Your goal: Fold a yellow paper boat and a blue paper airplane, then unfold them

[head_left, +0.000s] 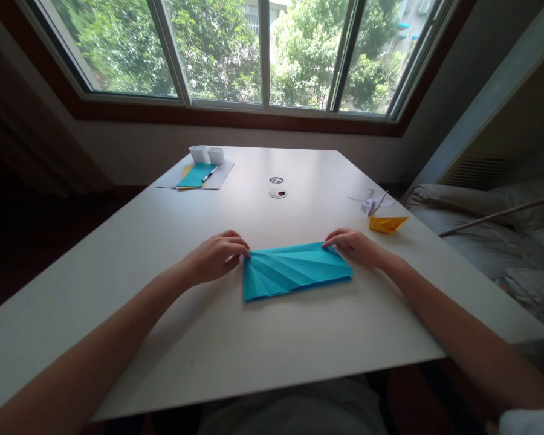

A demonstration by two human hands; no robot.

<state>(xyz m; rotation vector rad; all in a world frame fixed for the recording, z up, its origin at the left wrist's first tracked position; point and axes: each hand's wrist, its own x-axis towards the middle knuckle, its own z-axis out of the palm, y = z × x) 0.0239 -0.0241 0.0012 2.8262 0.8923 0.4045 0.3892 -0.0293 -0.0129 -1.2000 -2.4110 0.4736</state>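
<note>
A folded sheet of turquoise paper (294, 272) lies on the white table (272, 338) in front of me, with slanting creases fanning across its upper layer. Its long lower edge shows more than one layer. My left hand (224, 252) pinches the paper's upper left corner between thumb and fingers. At the upper right, my right hand (351, 244) has its fingertips closed on the far edge, close to the corner. Parts of both thumbs are hidden.
To the right sit a yellow paper boat (387, 225) and a white paper crane (370, 203). Far left, white paper boxes (199, 153), turquoise and yellow sheets and a pen (210, 174) lie together. Two round discs (278, 193) are mid-table. A cushioned seat (471, 229) borders the right side.
</note>
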